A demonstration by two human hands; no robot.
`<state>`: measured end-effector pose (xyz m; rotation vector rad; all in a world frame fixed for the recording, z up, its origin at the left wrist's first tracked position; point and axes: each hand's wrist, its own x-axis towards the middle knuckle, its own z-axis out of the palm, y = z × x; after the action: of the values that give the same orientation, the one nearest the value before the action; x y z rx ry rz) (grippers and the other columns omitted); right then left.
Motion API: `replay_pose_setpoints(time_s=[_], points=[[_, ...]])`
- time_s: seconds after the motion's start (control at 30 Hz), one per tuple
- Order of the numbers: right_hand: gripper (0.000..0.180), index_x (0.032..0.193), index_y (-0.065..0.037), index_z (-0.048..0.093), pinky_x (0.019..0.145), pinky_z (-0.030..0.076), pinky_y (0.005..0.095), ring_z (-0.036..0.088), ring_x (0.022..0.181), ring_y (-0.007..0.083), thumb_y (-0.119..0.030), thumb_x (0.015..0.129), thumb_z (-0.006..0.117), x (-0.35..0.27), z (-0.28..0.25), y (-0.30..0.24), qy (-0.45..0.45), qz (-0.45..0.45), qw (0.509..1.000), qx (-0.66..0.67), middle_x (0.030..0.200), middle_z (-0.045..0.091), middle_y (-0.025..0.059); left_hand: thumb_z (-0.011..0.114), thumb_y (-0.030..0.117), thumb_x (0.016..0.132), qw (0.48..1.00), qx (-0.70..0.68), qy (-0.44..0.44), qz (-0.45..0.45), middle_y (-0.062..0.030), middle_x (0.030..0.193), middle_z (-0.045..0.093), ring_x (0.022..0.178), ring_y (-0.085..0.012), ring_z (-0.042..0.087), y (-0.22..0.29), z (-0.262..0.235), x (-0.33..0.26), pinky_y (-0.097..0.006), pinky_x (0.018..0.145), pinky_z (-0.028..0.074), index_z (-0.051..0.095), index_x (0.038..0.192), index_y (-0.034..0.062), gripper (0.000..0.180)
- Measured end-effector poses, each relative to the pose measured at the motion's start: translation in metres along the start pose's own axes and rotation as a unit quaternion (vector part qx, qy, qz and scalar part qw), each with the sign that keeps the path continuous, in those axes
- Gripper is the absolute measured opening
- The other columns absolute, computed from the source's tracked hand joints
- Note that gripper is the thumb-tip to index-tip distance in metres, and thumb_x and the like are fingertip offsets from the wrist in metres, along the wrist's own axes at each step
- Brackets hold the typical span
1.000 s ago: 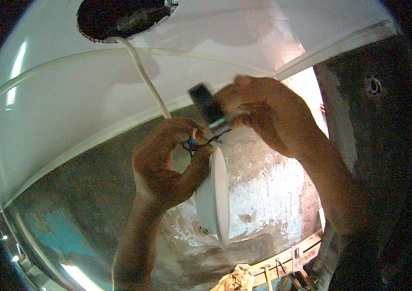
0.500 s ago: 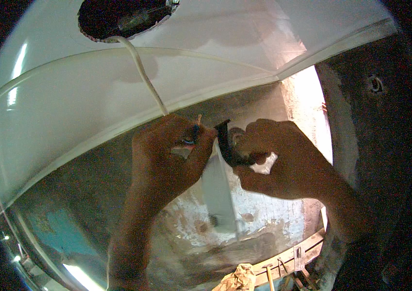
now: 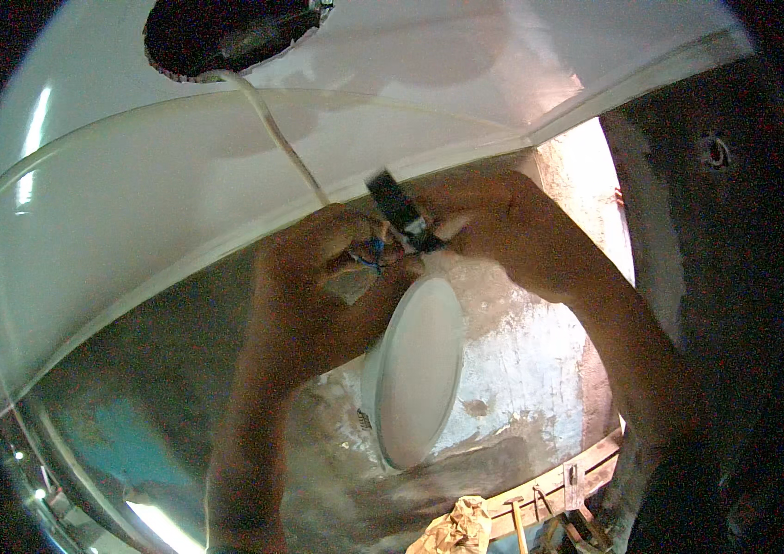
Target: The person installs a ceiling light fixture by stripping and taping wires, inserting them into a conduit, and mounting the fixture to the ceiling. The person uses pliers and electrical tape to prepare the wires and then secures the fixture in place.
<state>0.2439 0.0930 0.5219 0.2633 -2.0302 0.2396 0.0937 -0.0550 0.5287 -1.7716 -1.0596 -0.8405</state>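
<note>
A white cable [image 3: 267,125] hangs from a ragged oval hole [image 3: 226,37] in the glossy white ceiling and runs down to my left hand [image 3: 309,286]. That hand is closed in a pinch on the thin blue and copper-coloured wires [image 3: 375,251] at the cable's end. My right hand [image 3: 493,222] grips black electrical tape [image 3: 394,200], whose lower end meets the left fingertips at the wires. Just below both hands hangs a round white lamp panel [image 3: 419,374], tilted to the side. How it is held up is hidden behind my fingers.
Below, a wooden plank [image 3: 539,494] crosses the lower right, with a crumpled brown paper bag [image 3: 454,528] and several tools, one a hammer [image 3: 515,522]. A rough, patchy wall [image 3: 512,355] stands behind the hands; a dark wall [image 3: 733,240] is at the right.
My right hand has risen and moved left with the tape, turning it against the wires. The lamp panel has swung from nearly edge-on to show its round face. My left hand has hardly moved.
</note>
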Motion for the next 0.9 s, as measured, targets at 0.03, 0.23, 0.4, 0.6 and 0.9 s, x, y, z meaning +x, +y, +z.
replay_pose_setpoints(time_s=[0.03, 0.23, 0.4, 0.6, 0.9], points=[[0.041, 0.117, -0.002, 0.064, 0.088, 0.05, 0.0323, 0.064, 0.096, 0.0178, -0.004, 0.076, 0.061, -0.002, -0.002, 0.001, -0.019, -0.009, 1.0, -0.019, 0.106, 0.07, 0.0101, 0.074, 0.005, 0.079, 0.999, -0.027, 0.007, -0.023, -0.0082, 0.082, 0.068, 0.077, -0.0139, 0.067, 0.001, -0.001, 0.0, -0.028, 0.07, 0.056, 0.064, 0.086, 0.0009, 0.013], [0.033, 0.113, -0.006, 0.067, 0.082, 0.051, 0.0304, 0.063, 0.087, 0.013, -0.009, 0.08, 0.066, -0.014, 0.001, -0.006, -0.017, 0.048, 0.994, 0.095, 0.094, 0.07, 0.0093, 0.074, 0.005, 0.079, 0.986, -0.102, 0.066, -0.114, -0.0095, 0.077, 0.067, 0.073, -0.0136, 0.067, 0.007, 0.011, -0.001, -0.027, 0.068, 0.056, 0.065, 0.082, 0.0027, 0.01], [0.027, 0.104, -0.006, 0.07, 0.07, 0.051, 0.029, 0.061, 0.073, 0.011, -0.026, 0.086, 0.072, -0.023, -0.003, -0.016, -0.024, 0.127, 0.991, -0.021, 0.084, 0.069, 0.009, 0.072, 0.001, 0.075, 0.992, -0.098, 0.085, -0.005, -0.0095, 0.082, 0.069, 0.078, -0.0181, 0.069, -0.005, 0.016, 0.003, -0.029, 0.069, 0.056, 0.068, 0.088, 0.0041, 0.014], [0.02, 0.091, -0.005, 0.071, 0.062, 0.047, 0.0279, 0.057, 0.065, 0.0103, -0.024, 0.087, 0.071, -0.03, -0.002, -0.017, -0.032, 0.129, 0.991, 0.031, 0.074, 0.066, 0.0065, 0.075, 0.004, 0.071, 0.989, -0.111, 0.042, 0.084, -0.01, 0.089, 0.07, 0.082, -0.0238, 0.069, -0.013, 0.011, -0.005, -0.033, 0.074, 0.054, 0.069, 0.092, 0.0058, 0.022], [0.017, 0.085, -0.005, 0.069, 0.061, 0.047, 0.0278, 0.057, 0.065, 0.0121, -0.02, 0.083, 0.074, -0.031, 0.003, -0.011, -0.017, 0.058, 0.998, -0.036, 0.072, 0.062, 0.0047, 0.075, 0.008, 0.077, 1.0, -0.006, 0.0, -0.008, -0.0108, 0.086, 0.069, 0.077, -0.0188, 0.068, -0.007, 0.008, -0.007, -0.029, 0.069, 0.054, 0.069, 0.089, 0.0045, 0.015]])
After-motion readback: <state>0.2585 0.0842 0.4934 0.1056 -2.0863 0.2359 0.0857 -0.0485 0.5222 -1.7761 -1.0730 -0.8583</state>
